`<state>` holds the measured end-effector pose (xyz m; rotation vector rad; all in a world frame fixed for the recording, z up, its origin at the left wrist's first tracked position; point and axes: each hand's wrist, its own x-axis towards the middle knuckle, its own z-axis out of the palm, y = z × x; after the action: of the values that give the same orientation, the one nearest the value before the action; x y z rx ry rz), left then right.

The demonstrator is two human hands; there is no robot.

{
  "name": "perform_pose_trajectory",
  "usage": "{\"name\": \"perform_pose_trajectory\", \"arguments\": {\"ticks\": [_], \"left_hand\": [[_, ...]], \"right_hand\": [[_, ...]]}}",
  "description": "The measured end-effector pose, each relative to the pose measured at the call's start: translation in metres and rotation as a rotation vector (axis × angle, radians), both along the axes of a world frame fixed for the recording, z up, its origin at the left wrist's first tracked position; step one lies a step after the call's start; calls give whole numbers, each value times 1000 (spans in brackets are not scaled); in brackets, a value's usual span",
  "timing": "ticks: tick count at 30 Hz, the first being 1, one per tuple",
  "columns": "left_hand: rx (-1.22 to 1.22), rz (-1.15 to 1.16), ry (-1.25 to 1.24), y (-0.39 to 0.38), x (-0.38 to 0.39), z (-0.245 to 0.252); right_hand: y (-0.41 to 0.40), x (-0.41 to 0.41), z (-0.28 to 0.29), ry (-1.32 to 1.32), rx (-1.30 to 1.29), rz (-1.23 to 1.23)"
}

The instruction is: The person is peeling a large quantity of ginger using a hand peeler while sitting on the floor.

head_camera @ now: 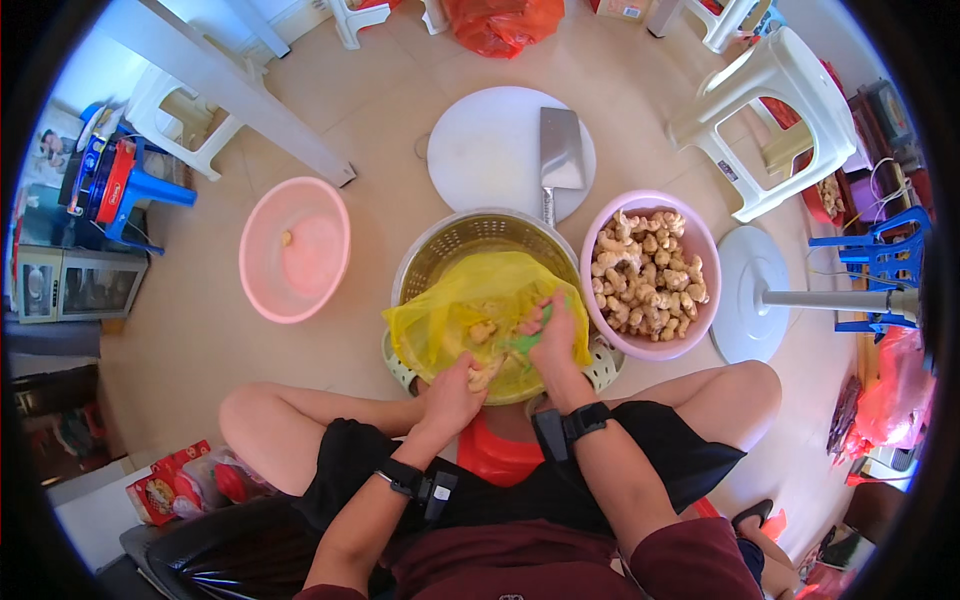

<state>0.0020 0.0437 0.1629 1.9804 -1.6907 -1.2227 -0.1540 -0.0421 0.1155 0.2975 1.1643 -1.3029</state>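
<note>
My left hand (448, 396) grips a piece of ginger root (486, 374) over a yellow plastic bag (427, 319). In my right hand (559, 337) is a green-handled tool (526, 343), probably a peeler; my fingers cover part of it, and its tip is close to the ginger. The bag lines a perforated metal colander (551, 241) between my legs. Inside the bag lies another pale ginger piece (482, 331). Just right of the colander, a pink basin (713, 289) holds a heap of ginger roots (651, 277).
Beyond the colander, a cleaver (562, 150) rests on a round white cutting board (480, 150). A lighter pink basin (296, 300) at left contains one small piece (286, 238). White plastic stools (795, 82) and a table leg (300, 146) stand around. Another person's foot (752, 515) shows at lower right.
</note>
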Motion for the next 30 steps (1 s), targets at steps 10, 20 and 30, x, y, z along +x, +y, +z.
{"name": "perform_pose_trajectory", "arguments": {"ticks": [10, 20, 30], "left_hand": [[-40, -46, 92, -2, -5, 10], [-253, -196, -18, 0, -7, 27], [-286, -239, -45, -2, -6, 35]], "right_hand": [[4, -21, -33, 55, 7, -18], [2, -11, -18, 94, -71, 92], [5, 1, -9, -116, -78, 31]]}}
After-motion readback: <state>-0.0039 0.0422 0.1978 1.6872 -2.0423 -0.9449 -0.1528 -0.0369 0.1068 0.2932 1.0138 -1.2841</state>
